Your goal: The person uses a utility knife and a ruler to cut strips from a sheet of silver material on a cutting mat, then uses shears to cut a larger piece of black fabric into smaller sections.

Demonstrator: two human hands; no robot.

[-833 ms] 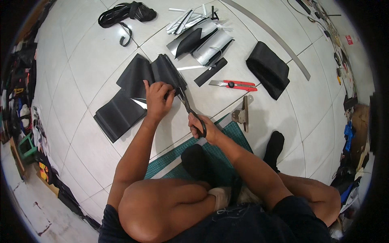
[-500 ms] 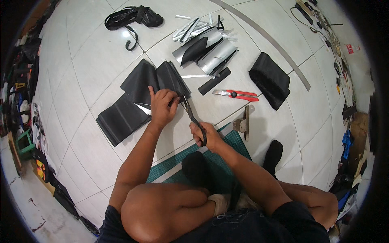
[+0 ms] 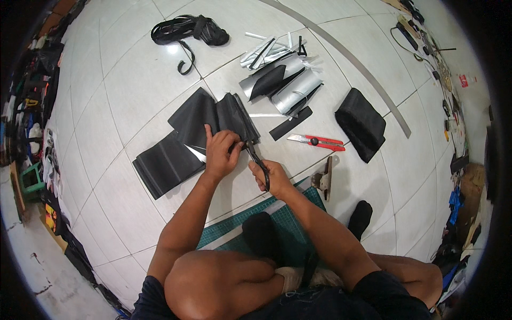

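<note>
Black sheet material (image 3: 194, 114) lies folded on the tiled floor, in several layers. My left hand (image 3: 221, 154) rests over its near right part, thumb and fingers pinched on the edge, the index finger sticking up. In my right hand (image 3: 274, 178) are black-handled scissors (image 3: 256, 158), their blades at the edge of the sheet beside my left fingertips. How far the blades are apart is hard to make out. A flat stack of black sheet (image 3: 165, 165) extends to the left, with a white piece (image 3: 196, 153) showing near my left wrist.
Right of the scissors lie a red utility knife (image 3: 328, 142), a black strip (image 3: 290, 124) and a metal clip (image 3: 322, 180). Beyond are silver-black rolled sheets (image 3: 296, 90), white strips (image 3: 266, 52), a black strap bundle (image 3: 194, 30), folded black fabric (image 3: 360, 125) and a long metal ruler (image 3: 368, 56). A green cutting mat (image 3: 293, 216) lies near my feet.
The whole view has shifted, so floor things sit lower and slightly right. Relative to the black sheet, my right hand has pushed the scissors forward. My left hand keeps its grip.
</note>
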